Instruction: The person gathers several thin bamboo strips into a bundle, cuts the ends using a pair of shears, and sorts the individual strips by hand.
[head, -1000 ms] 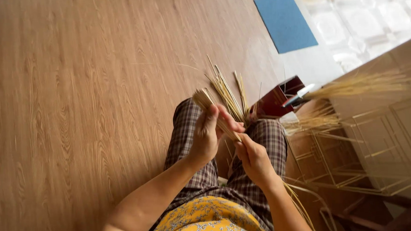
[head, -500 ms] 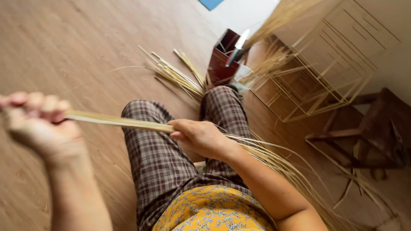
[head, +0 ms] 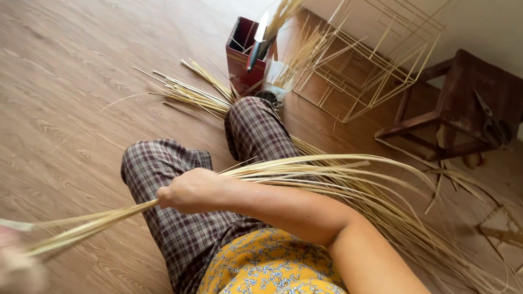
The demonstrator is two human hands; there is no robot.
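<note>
The right hand (head: 192, 190) is closed in a fist around a bundle of thin pale strips (head: 307, 169), its fingers wrapped tight about the middle of the bundle, above the lap. From that fist the strips fan out to the right in long arcs over the checked trousers (head: 169, 231) and down to the wooden floor (head: 59, 67). To the left, the strips run as a narrow sheaf down to the left hand (head: 3, 265), which is blurred at the bottom left corner; it is at the end of the sheaf, but how far its fingers are closed cannot be told. More strips lie loose on the floor just beyond the knees. Beside them stands a red box (head: 240, 58) with a knife (head: 257, 40) in it. A frame of thin sticks (head: 383, 58) and a dark wooden stool (head: 469, 103) stand farther right, near the wall.
</note>
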